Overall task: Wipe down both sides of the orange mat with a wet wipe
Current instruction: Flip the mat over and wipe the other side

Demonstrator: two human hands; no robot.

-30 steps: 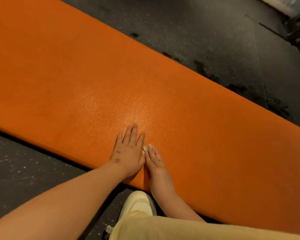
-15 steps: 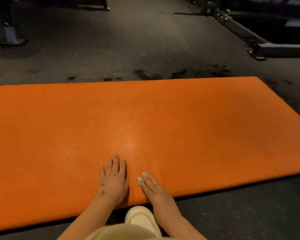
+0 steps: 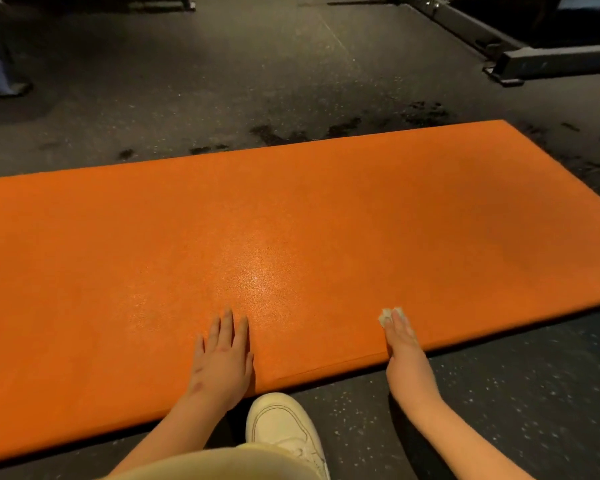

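The orange mat (image 3: 291,220) lies flat on the dark floor and fills most of the view. My left hand (image 3: 224,358) rests flat on the mat near its front edge, fingers straight. My right hand (image 3: 400,336) lies flat on the mat further right, also by the front edge. Its straight fingers press a small white wet wipe (image 3: 387,315) onto the mat; only a bit of the wipe shows past the fingertips.
My white shoe (image 3: 281,427) stands on the floor just in front of the mat, between my arms. A black metal equipment frame (image 3: 534,60) lies at the back right. Dark wet-looking marks (image 3: 326,129) dot the floor behind the mat.
My right hand has slid the wipe to the right along the mat's front edge, away from my left hand. The left hand stayed pressed on the mat. The view turned and lifted.
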